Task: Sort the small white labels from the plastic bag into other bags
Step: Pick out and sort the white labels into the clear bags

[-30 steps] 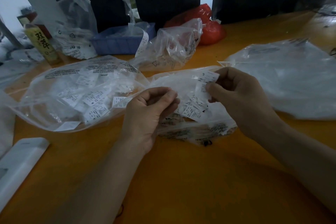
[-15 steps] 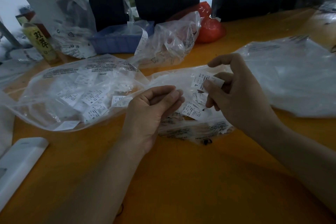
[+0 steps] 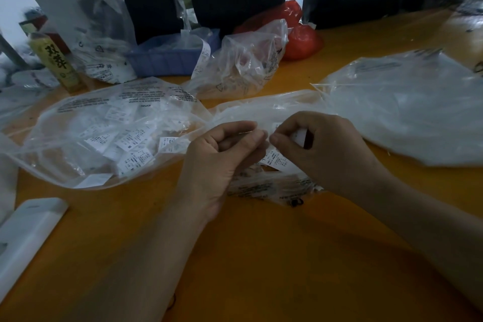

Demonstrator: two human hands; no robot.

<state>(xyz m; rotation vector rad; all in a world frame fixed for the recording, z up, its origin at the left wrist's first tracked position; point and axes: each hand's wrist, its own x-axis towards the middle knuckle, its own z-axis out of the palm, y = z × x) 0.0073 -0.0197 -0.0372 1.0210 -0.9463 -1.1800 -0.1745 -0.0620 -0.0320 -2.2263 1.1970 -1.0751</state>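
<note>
A clear plastic bag [image 3: 264, 110] with small white printed labels lies in the middle of the orange table. My left hand [image 3: 219, 157] hovers over its near edge with fingers curled; whether it holds the film is unclear. My right hand [image 3: 321, 149] pinches a small white label [image 3: 300, 136] just above that bag, thumb tip close to my left fingertips. More labels [image 3: 274, 159] lie under my hands. To the left lies a larger clear bag [image 3: 112, 128] filled with several white labels. A third clear bag [image 3: 407, 110] lies at the right.
The orange table [image 3: 261, 256] spreads in front of me. At the back stand a blue tray [image 3: 167, 60], a crumpled clear bag [image 3: 243, 65], a red bag [image 3: 300, 39] and a yellow-green bottle [image 3: 56, 63]. A white flat object [image 3: 26, 238] lies at the near left.
My right hand has come down and leftward with the label until it nearly meets my left hand. The left hand has curled a little more and stayed over the bag's edge.
</note>
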